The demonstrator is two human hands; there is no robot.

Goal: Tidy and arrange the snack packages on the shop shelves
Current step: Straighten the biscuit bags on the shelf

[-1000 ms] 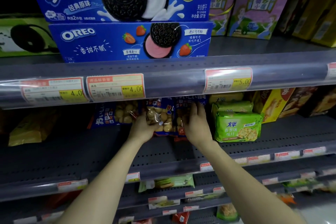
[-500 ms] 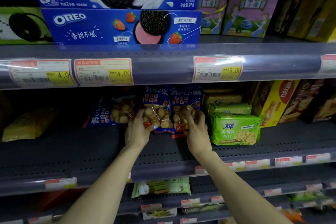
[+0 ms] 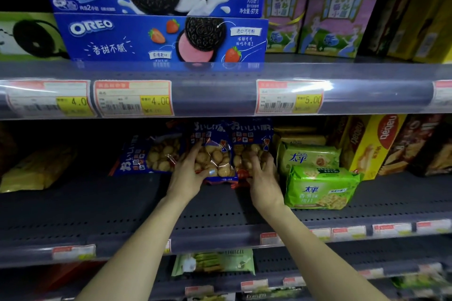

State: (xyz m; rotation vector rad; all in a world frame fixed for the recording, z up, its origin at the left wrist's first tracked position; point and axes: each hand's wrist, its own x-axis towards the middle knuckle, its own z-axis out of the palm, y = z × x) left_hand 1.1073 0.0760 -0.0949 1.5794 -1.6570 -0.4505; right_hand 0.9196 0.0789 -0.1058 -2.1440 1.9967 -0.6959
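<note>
Nearest, on the lower shelf, a pale green cracker pack [image 3: 215, 262] lying flat behind the price strip. Above it, bare grey perforated middle shelf [image 3: 97, 205], both forearms reaching in across its front edge. Left hand [image 3: 187, 173] cupped round the near-left side of the middle cookie bag [image 3: 215, 156], thumb laid across its clear window; grip loosely curled round the bag, not squeezed flat. Right hand [image 3: 263, 178] curled on the lower front of the right cookie bag [image 3: 252, 146], fingers bent against the film; how firm that grip is, impossible to say. Both bags upright, blue headers up, side by side and touching, far back on the shelf. Left of them, a third cookie bag [image 3: 149, 156] tipped on its side, apart from the pair. Just right, stacked green Pacific cracker packs [image 3: 320, 188], then yellow boxes [image 3: 367, 144] leaning. Farther and higher, the price rail [image 3: 220, 95] and two Oreo boxes [image 3: 161, 39] stacked. Judged step: squaring the two bags into a neat front-facing pair. Best done with light, even pressure low on each bag, bases seated flat, headers level, clear of the cracker packs; afterwards, probably, standing the toppled bag alongside.
</note>
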